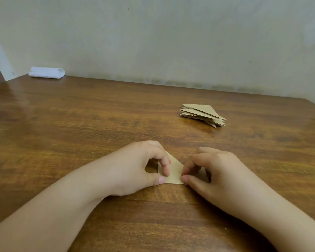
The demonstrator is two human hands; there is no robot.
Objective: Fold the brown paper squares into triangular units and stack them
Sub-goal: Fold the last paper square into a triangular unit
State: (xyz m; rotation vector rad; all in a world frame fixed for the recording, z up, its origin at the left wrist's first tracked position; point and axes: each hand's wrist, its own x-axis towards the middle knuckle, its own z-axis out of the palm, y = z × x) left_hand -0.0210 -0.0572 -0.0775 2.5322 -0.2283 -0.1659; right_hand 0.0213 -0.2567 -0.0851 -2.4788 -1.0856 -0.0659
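We pinch the small brown paper triangle [174, 171] between our left hand [135, 170] and right hand [215, 170], fingers curled; finished brown triangle stack [202, 113] lies beyond the right fingertips.

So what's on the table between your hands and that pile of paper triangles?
Nothing: in the head view only bare wooden table lies between the hands and the pile.

A plain room, likely a home: a glossy wooden tabletop [80, 124] pushed against a bare, scuffed, pale wall [153, 42].
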